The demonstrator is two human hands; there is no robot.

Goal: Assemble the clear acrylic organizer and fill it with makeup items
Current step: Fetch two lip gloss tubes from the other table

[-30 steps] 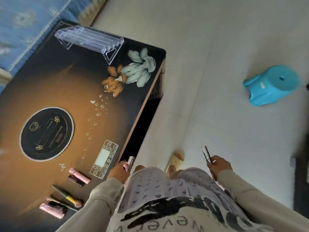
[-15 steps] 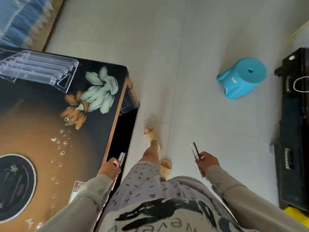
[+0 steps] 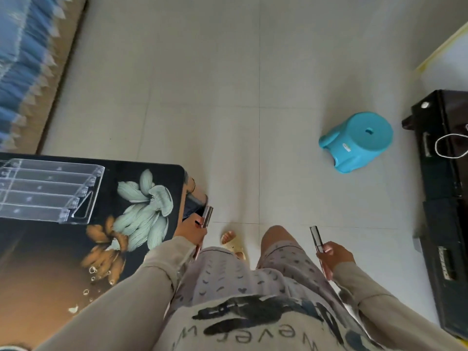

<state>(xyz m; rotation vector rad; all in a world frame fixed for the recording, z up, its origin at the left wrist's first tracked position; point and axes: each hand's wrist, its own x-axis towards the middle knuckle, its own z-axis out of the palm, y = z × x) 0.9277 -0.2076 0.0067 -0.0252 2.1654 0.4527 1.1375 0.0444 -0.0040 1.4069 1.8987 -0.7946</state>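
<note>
Gripping one slim cosmetic in each fist, we stand at the table's corner. Our left hand (image 3: 191, 230) curls round a silver-capped tube (image 3: 208, 215), just over the table (image 3: 30, 274) edge. Its long axis runs away from us, cap end forward and leaning a little right. Our right hand (image 3: 334, 258) wraps a dark tube (image 3: 315, 236) out over the floor, well apart from the table. That one also lies lengthwise away from us, its far end tilted slightly left.

Further out, the clear organizer (image 3: 48, 191) sits on the table's far left part, its stepped troughs running left to right, cut off by the frame edge. We judge assembly done. The troughs we can see look empty, so filling has barely begun, and these two tubes are not yet placed.
</note>
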